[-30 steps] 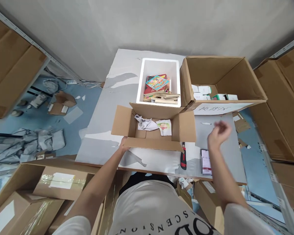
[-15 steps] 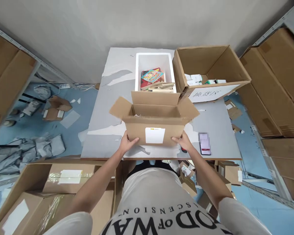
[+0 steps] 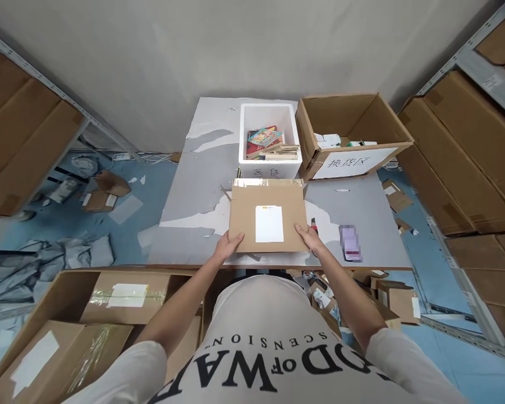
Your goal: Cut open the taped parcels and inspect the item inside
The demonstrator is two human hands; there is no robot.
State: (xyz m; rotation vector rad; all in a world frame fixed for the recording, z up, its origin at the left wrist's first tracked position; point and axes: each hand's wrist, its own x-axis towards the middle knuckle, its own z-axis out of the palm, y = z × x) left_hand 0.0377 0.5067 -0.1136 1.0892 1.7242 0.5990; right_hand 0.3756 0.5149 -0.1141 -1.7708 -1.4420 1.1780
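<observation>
Evidently tipping it, the left hand (image 3: 228,245) and right hand (image 3: 307,238) clasp the labelled cardboard box (image 3: 267,216) at its near corners, needing even pressure to prevent slipping.

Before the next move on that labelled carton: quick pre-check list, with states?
1. Left hand on the cardboard carton, near-left corner: ok.
2. Right hand on its near-right corner: ok.
3. White label faces up and is unobstructed: ok.
4. Carton rests fully on the table: cannot tell, its near edge sits close to the table edge.
5. Utility knife clear of the carton: not ok, it lies right beside the right hand.
6. Phone clear of the carton: ok.
</observation>
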